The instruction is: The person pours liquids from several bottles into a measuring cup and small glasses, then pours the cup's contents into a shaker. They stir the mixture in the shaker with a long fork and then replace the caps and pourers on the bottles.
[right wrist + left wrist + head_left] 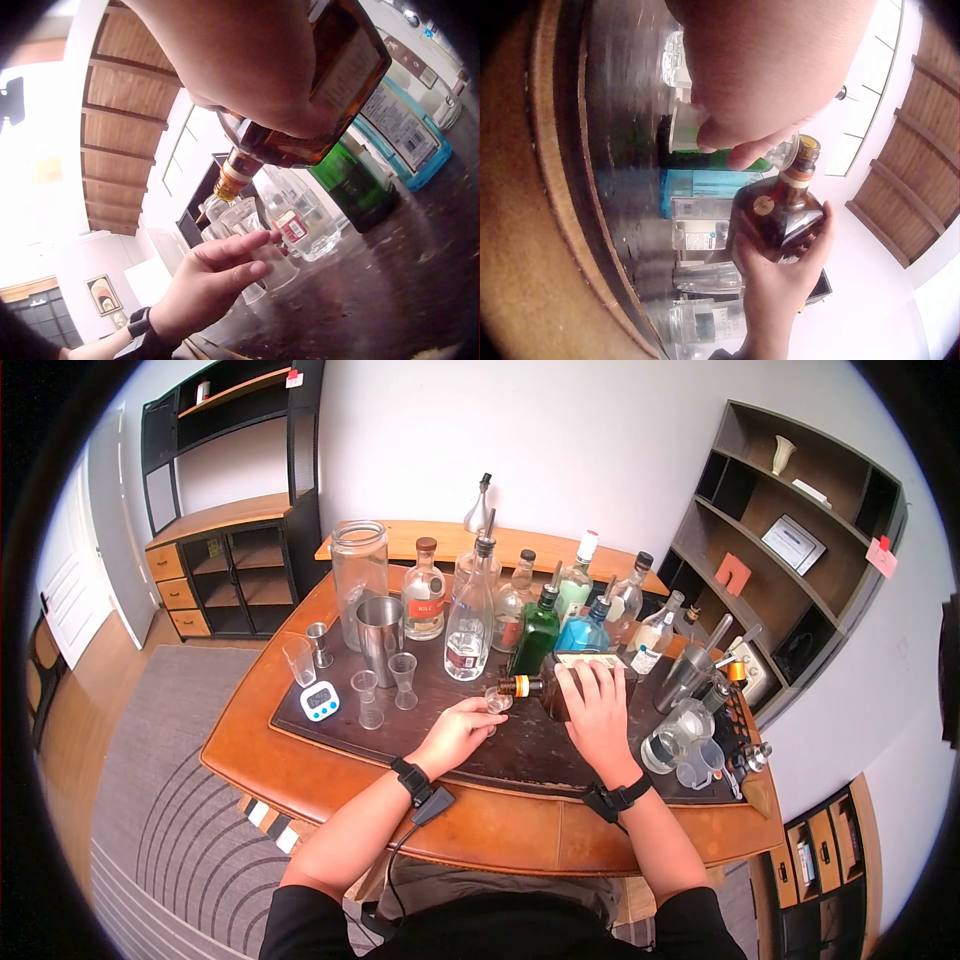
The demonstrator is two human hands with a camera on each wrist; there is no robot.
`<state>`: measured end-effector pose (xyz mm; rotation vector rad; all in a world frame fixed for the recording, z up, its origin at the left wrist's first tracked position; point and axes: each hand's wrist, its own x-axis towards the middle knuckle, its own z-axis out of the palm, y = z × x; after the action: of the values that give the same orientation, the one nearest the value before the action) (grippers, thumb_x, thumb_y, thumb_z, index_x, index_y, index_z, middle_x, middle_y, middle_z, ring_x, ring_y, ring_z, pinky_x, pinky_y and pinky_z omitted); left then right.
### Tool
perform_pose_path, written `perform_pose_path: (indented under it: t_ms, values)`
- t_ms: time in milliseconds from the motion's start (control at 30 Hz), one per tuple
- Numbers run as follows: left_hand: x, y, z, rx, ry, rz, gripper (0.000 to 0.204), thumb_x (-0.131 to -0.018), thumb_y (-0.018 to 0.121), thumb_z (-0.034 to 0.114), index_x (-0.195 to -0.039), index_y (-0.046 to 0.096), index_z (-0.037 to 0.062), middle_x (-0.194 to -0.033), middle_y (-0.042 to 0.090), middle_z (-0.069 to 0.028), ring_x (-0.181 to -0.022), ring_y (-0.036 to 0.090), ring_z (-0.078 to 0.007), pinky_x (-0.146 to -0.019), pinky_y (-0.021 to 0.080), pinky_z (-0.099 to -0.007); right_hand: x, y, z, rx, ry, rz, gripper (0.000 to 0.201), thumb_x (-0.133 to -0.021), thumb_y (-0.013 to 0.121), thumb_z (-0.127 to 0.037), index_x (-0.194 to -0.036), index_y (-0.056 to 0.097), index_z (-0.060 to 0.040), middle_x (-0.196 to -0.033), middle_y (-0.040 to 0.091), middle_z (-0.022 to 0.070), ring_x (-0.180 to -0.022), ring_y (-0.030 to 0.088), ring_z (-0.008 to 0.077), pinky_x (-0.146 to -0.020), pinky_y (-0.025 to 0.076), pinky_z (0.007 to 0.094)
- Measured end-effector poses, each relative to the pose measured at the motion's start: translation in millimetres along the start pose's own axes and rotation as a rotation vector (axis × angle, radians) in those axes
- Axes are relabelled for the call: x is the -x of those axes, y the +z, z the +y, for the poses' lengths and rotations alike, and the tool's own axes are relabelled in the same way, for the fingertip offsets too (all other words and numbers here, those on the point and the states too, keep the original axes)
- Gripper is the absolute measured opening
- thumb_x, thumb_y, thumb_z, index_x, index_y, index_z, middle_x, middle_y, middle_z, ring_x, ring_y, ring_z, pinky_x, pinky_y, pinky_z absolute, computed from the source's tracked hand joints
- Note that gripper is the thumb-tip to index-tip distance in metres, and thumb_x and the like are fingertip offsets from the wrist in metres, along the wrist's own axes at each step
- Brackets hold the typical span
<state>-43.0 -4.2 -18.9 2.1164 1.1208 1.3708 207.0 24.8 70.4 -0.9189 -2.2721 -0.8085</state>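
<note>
My left hand [455, 735] pinches a clear double-ended jigger [241, 216] between thumb and fingers, above the dark table mat. Over the square brown bottle [769, 217] my right hand [600, 715] curls from above, gripping its body. The bottle lies tipped almost on its side, its orange-banded neck [522, 687] pointing left. Its open mouth [225, 187] sits right at the jigger's upper rim. Behind the brown bottle stand a green bottle [537, 635] and a blue one [585, 630]. Close beyond the jigger is a clear tall bottle with a pourer [468, 630].
To the left are two clear hourglass jiggers [404, 682], a metal shaker tin [380, 635], a large glass jar [358, 575] and a white timer [320, 701]. At right stand a mixing tin with tools [685, 678], a clear bottle [672, 740] and a plastic measuring cup [702, 763].
</note>
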Motion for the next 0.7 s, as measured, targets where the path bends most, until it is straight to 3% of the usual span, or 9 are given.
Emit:
perform_pose_path:
  t_ms: [33, 267, 333, 700]
  values:
    - [0.0, 0.0, 0.0, 0.004, -0.008, -0.006, 0.033, -0.085, 0.069, -0.006, -0.115, 0.074, 0.0064, -0.121, 0.066, -0.0142, -0.105, 0.069, -0.0281, -0.091, 0.057, -0.0352, -0.3, -1.0, -0.3, 0.001, 0.005, -0.007, 0.073, -0.073, 0.071, -0.006, -0.143, 0.051, -0.0126, -0.129, 0.053, 0.0126, -0.124, 0.049, 0.0351, -0.114, 0.033, 0.0592]
    - [-0.4, -1.5, 1.7, -0.005, -0.002, -0.007, 0.034, -0.085, 0.069, -0.006, -0.116, 0.074, 0.0066, -0.122, 0.067, -0.0142, -0.107, 0.068, -0.0293, -0.091, 0.057, -0.0355, -0.9, -0.5, -0.8, -0.005, 0.004, -0.007, 0.073, -0.073, 0.071, -0.006, -0.143, 0.051, -0.0124, -0.129, 0.053, 0.0129, -0.124, 0.049, 0.0354, -0.114, 0.033, 0.0591]
    - [-0.5, -1.3, 0.8, -0.012, -0.001, -0.011, 0.034, -0.084, 0.069, -0.006, -0.115, 0.074, 0.0070, -0.122, 0.066, -0.0143, -0.107, 0.068, -0.0294, -0.092, 0.057, -0.0356, -0.6, 1.5, -0.4, -0.006, 0.000, 0.004, 0.080, -0.063, 0.078, -0.004, -0.139, 0.052, -0.0099, -0.132, 0.051, 0.0136, -0.127, 0.048, 0.0363, -0.116, 0.030, 0.0607]
    - [-0.2, -1.0, 0.1, -0.003, -0.006, -0.002, 0.034, -0.084, 0.069, -0.006, -0.115, 0.074, 0.0079, -0.121, 0.066, -0.0142, -0.106, 0.069, -0.0292, -0.091, 0.057, -0.0352, -1.5, 2.6, -0.9, -0.012, 0.001, 0.008, 0.080, -0.063, 0.078, -0.003, -0.139, 0.052, -0.0097, -0.132, 0.051, 0.0132, -0.127, 0.047, 0.0359, -0.116, 0.030, 0.0604]
